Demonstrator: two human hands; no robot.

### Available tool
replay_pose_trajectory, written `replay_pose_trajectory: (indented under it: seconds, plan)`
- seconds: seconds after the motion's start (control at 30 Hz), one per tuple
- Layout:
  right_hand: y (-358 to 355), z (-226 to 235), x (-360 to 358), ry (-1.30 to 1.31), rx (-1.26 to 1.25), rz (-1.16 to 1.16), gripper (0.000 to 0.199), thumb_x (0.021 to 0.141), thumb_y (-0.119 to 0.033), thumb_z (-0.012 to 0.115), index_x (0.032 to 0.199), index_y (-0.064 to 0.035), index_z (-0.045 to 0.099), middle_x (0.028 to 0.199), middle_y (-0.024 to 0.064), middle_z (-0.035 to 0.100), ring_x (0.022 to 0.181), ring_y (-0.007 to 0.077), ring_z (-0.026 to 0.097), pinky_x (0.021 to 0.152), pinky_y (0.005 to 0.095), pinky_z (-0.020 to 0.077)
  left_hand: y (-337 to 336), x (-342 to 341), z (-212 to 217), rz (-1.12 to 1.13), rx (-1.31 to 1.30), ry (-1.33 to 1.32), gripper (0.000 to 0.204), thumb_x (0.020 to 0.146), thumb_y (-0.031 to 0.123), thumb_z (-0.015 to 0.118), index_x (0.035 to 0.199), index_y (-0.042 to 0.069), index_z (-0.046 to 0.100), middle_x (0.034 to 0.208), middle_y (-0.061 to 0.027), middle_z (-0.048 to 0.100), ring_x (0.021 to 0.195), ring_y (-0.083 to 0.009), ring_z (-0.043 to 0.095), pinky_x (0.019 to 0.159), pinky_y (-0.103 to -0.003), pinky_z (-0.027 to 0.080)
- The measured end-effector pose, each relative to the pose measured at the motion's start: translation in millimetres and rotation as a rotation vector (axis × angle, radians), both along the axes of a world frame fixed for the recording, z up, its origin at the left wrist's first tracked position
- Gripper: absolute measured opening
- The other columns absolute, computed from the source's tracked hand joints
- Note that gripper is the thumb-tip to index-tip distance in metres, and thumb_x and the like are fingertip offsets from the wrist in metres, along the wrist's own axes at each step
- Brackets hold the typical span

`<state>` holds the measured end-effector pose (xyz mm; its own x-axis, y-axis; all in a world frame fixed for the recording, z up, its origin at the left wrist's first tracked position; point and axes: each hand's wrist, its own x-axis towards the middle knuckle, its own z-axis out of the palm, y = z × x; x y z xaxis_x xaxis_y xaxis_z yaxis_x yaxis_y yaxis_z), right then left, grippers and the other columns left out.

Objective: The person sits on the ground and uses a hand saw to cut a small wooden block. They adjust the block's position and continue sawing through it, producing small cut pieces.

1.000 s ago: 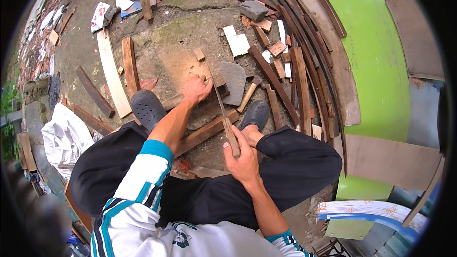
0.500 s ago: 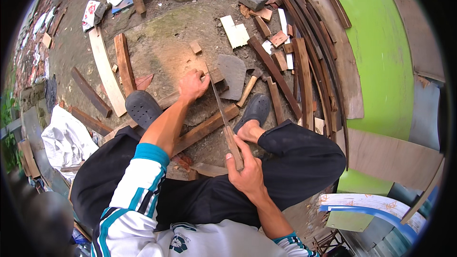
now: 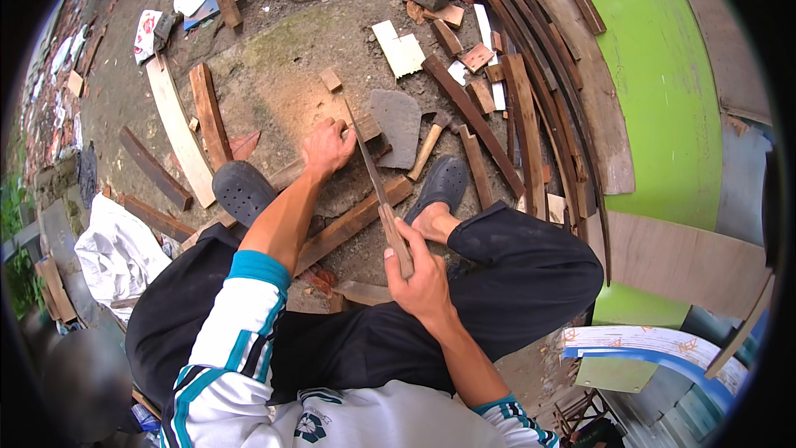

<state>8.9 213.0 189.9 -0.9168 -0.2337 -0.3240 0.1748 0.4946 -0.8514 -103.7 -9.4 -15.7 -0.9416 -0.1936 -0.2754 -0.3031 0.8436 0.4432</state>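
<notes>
Two bare hands at work on scrap wood, person squatting on the concrete floor (image 3: 282,58). Right hand (image 3: 419,278) is wrapped tight around the brown wooden handle of a long thin-bladed knife (image 3: 375,174), blade slanting up and away, tip near a small wooden block (image 3: 331,80). Left hand (image 3: 326,149) is curled closed over the end of a long brown wooden strip (image 3: 344,228) that runs diagonally under the legs, between the dark grey clog on the left foot (image 3: 242,191) and the dark clog on the right foot (image 3: 444,182). Blade edge sits just beside the left fingers, so a slip or a glancing bite off the grain could, in my judgement, run steel into the thumb or knuckles. Strip is pinned only by hand and maybe a foot; it could twist or kick loose under force. Bare ankle is near the handle path too. Flat grey stone (image 3: 398,124) and wooden-handled hammer (image 3: 429,143) lie just past the blade, loose offcuts all round, poor footing if the squat shifts
</notes>
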Motion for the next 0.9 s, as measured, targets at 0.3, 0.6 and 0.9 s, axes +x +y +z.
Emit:
replay_pose_trajectory:
  seconds: [0.3,0.6,0.9]
  plan:
    - [1.3,10.6,7.4,0.138,0.003,0.0,0.045,0.093,-0.012,0.064,0.135,0.0012,0.055,0.097,0.0273,0.072,0.082,0.042,0.073,0.072,0.0452,0.0567,-2.9,1.0,-6.1,0.008,-0.01,-0.004,0.044,0.093,0.045,0.053,0.098,0.006,0.073,0.1,-0.0187,0.068,0.099,-0.0374,0.066,0.083,-0.05,0.053]
    - [-14.1,-23.8,-20.3,0.065,-0.035,-0.047,0.043,0.093,-0.011,0.063,0.134,-0.0006,0.056,0.093,0.0264,0.071,0.078,0.0429,0.071,0.07,0.0464,0.0555,-2.4,2.0,-6.7,0.019,0.001,0.012,0.043,0.093,0.044,0.055,0.098,0.006,0.074,0.098,-0.018,0.068,0.098,-0.0369,0.067,0.081,-0.049,0.054]
    - [-36.8,-54.6,-58.0,-0.049,0.002,-0.054,0.04,0.094,-0.009,0.062,0.132,0.0,0.057,0.105,0.0269,0.071,0.099,0.04,0.072,0.085,0.0412,0.0546,-0.8,-0.6,-4.9,0.019,0.001,0.066,0.042,0.091,0.043,0.056,0.095,0.006,0.075,0.094,-0.0176,0.068,0.094,-0.0362,0.067,0.08,-0.049,0.054]
